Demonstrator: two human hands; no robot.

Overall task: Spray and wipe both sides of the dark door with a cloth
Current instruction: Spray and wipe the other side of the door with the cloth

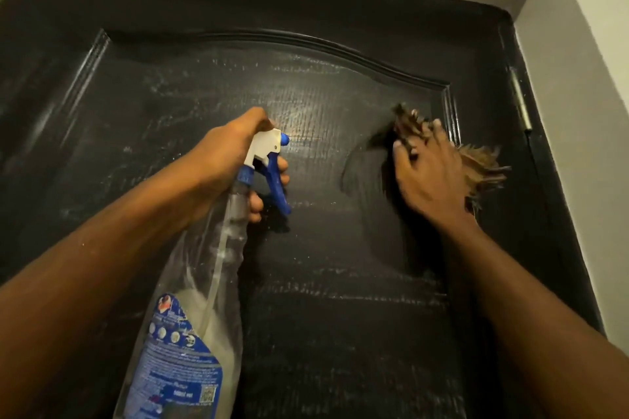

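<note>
The dark door [170, 105] fills the view, its raised upper panel speckled with spray droplets and pale streaks. My left hand [231, 153] grips the neck of a clear spray bottle [200, 299] with a white and blue trigger head, nozzle pointing at the panel's middle. My right hand [429, 173] presses a brown, frayed cloth [476, 167] flat against the panel's upper right, close to the moulding. A curved wiped smear runs to the left of and below that hand.
A metal hinge [520, 105] sits on the door's right edge. The dark frame meets a pale wall [585, 44] at right and a light ceiling strip along the top. The bottle holds a little whitish liquid.
</note>
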